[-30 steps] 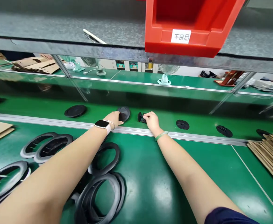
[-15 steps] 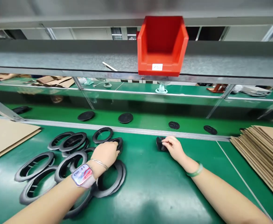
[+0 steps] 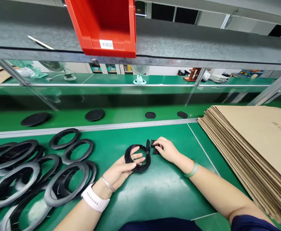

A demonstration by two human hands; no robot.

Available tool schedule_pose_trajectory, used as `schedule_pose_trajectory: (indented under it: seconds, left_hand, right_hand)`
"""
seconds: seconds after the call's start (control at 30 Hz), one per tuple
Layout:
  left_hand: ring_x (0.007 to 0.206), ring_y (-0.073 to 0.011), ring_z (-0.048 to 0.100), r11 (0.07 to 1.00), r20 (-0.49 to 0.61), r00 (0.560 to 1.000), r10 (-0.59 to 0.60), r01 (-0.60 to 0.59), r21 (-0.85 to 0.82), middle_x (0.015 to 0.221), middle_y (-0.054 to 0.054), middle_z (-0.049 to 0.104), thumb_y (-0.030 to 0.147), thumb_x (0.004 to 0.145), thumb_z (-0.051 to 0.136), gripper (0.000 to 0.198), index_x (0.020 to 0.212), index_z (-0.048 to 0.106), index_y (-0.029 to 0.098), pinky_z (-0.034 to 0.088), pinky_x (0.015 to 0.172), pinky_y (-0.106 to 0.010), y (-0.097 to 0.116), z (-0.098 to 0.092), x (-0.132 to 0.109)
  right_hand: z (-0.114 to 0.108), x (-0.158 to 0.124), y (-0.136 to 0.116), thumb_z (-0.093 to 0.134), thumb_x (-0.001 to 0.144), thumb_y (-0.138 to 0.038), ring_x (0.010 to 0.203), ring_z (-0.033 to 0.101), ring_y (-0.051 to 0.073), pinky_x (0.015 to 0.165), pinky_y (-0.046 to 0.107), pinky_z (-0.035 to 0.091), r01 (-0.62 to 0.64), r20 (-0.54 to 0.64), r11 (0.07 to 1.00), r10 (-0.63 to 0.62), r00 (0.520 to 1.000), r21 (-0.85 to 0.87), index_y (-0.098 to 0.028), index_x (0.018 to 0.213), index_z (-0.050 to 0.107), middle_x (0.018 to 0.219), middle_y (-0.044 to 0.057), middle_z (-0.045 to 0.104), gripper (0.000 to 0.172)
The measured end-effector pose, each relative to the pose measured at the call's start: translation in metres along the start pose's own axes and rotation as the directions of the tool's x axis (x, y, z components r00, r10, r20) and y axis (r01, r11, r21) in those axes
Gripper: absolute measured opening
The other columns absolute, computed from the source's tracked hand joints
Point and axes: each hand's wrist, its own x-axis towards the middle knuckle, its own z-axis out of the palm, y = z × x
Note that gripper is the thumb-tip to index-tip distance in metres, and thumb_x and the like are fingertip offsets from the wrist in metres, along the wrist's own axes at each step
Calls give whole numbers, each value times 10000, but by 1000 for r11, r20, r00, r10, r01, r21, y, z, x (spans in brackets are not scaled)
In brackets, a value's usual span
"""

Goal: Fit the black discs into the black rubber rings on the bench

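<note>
Our left hand (image 3: 119, 170) curls closed around a black rubber ring (image 3: 138, 170). Our right hand (image 3: 168, 150) pinches a small black piece (image 3: 155, 151) just beside the ring's right edge.

Head-worn camera, single view, facing forward and down across a green workbench (image 3: 164, 195). Close range: left hand (image 3: 119, 171) and right hand (image 3: 168, 150) at 6 o'clock; red bin (image 3: 104, 29) farther off, 11 o'clock.

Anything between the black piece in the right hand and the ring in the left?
Nothing visible. The black piece in the right hand sits right at the edge of the black rubber ring held by the left hand, with no other object between them.
</note>
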Motion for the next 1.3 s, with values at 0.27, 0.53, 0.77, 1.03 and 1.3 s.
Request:
schedule_pose_trajectory:
  seconds: [0.27, 0.53, 0.77, 1.03, 1.3]
  left_hand:
    - [1078, -328, 701, 964, -81, 990, 115, -92, 249, 1147, -154, 732, 451, 693, 862, 516, 1070, 671, 154, 540, 957, -467, -9, -18, 6]
    - [947, -242, 726, 930, -116, 975, 191, -142, 340, 919, -40, 735, 429, 663, 880, 514, 994, 573, 184, 560, 911, -399, -2, -35, 13]
    - [942, -267, 720, 787, -157, 956, 250, -106, 608, 982, -82, 748, 275, 624, 822, 487, 980, 497, 197, 535, 944, -501, -4, -38, 16]
    - [1016, -276, 722, 743, -43, 971, 235, -151, 652, 1035, -74, 766, 326, 730, 775, 468, 1035, 434, 231, 550, 945, -481, -5, -39, 19]
    - [993, -286, 726, 721, -101, 968, 232, -101, 685, 1065, -60, 730, 356, 674, 831, 610, 1139, 464, 212, 587, 893, -447, -10, -43, 18]
  right_hand:
    - [-13, 17, -12, 673, 901, -224, 723, 600, 176, 679, 316, 496, 25, -107, 993, -13, 994, 113, -205, 866, 730, 847, 43, 642, 69]
    - [-15, 13, -13, 676, 890, -138, 814, 622, 195, 748, 324, 515, 68, 123, 988, -51, 991, -141, -214, 915, 755, 887, 54, 667, 112]
    - [9, 15, -2, 812, 763, -93, 716, 596, 147, 677, 282, 502, -126, -16, 992, 126, 992, 31, -191, 802, 768, 818, 21, 644, 114]
    - [3, 16, -48, 743, 883, -263, 803, 615, 172, 730, 306, 518, 233, -156, 971, -221, 963, 63, -205, 906, 767, 844, 35, 659, 67]
    - [45, 31, -61, 591, 982, -272, 775, 549, 185, 716, 306, 501, 437, 23, 867, -445, 895, -238, -180, 908, 722, 803, 52, 595, 176]
